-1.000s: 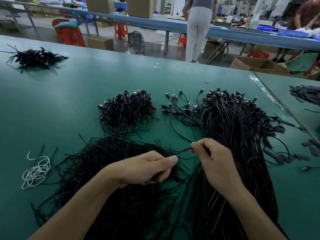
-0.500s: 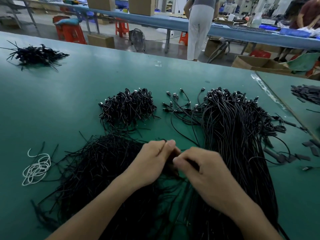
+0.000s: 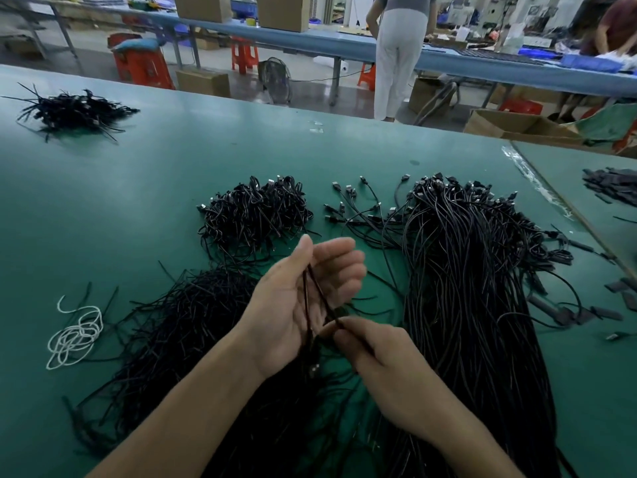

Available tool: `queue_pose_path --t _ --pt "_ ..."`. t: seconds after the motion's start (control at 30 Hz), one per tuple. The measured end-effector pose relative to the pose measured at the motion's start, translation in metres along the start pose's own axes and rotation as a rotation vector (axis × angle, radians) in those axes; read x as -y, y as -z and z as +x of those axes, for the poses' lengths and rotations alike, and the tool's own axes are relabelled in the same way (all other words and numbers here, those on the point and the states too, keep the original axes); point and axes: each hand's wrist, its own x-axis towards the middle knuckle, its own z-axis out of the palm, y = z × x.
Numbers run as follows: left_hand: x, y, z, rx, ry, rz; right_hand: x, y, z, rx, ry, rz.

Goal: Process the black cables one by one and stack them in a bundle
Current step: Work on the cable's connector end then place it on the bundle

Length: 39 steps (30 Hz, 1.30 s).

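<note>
Pinching one black cable (image 3: 317, 291) between thumb and fingertips of right hand (image 3: 389, 367), grip clenched on it, just above the loose cable heap (image 3: 179, 322) near the front of the green desk (image 3: 172, 174). Cradling that cable's two strands across the upturned palm of left hand (image 3: 303, 298), grip released, fingers relaxed and not curled round it. Farther back on the desk: folded-cable heap (image 3: 255, 215), scattered plug ends (image 3: 362, 215) just beside it, long cable pile (image 3: 465, 288) along the right, white string loops (image 3: 76, 336) at left, small black pile (image 3: 72, 110) far left.
</note>
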Motion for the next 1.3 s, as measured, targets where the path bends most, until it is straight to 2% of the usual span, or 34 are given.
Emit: queue_pose_path --t 0.03,0.13,0.23,0.27,0.33,0.47,0.53,0.6,0.67,0.73,0.77,0.83,0.93,1.0,1.07,1.1,1.2,1.3 --pt "0.004 0.003 0.002 -0.044 -0.089 0.133 0.002 0.0 -0.002 0.042 0.006 -0.041" --pt "0.015 0.015 0.002 -0.164 -0.318 0.762 0.014 0.01 -0.004 0.061 0.041 -0.22" --pt "0.017 0.017 -0.003 -0.069 -0.219 1.151 0.023 0.03 0.0 -0.114 0.086 -0.293" --pt "0.019 0.015 -0.006 -0.035 -0.142 1.172 0.024 0.036 0.003 -0.162 0.112 -0.282" --pt "0.019 0.01 -0.011 0.02 0.063 0.988 0.022 0.042 0.007 -0.213 0.148 -0.214" --pt "0.008 0.006 -0.014 0.102 0.293 0.685 0.015 0.035 0.01 -0.21 0.159 0.138" --pt "0.003 0.005 -0.014 0.153 0.344 0.468 0.011 0.026 0.01 -0.244 0.119 0.249" --pt "-0.001 0.006 -0.013 0.173 0.366 0.254 0.008 0.015 0.01 -0.292 0.068 0.259" --pt "-0.003 0.005 -0.012 0.167 0.333 -0.018 0.008 0.006 0.007 -0.307 0.027 0.168" --pt "-0.005 0.003 -0.009 0.085 0.235 -0.2 0.007 -0.001 0.003 -0.243 -0.007 0.006" --pt "-0.004 0.003 -0.006 0.007 0.153 -0.205 0.007 -0.004 0.001 -0.181 -0.021 -0.066" --pt "0.002 0.003 -0.001 -0.101 -0.033 -0.026 0.008 -0.008 -0.003 -0.028 -0.014 -0.204" --pt "0.013 0.012 0.003 -0.187 -0.223 0.535 0.016 -0.006 -0.007 0.088 0.068 -0.352" --pt "0.015 0.017 0.001 -0.161 -0.198 0.907 0.02 0.004 -0.008 0.018 0.111 -0.356" --pt "0.015 0.02 -0.004 -0.07 -0.078 1.19 0.022 0.016 -0.008 -0.098 0.147 -0.334" --pt "0.016 0.02 -0.007 -0.028 0.005 1.226 0.022 0.021 -0.007 -0.153 0.162 -0.306" --pt "0.015 0.015 -0.016 0.082 0.236 1.0 0.02 0.032 -0.003 -0.23 0.175 -0.121" --pt "0.01 0.012 -0.02 0.129 0.329 0.853 0.015 0.036 0.002 -0.108 0.105 0.044"
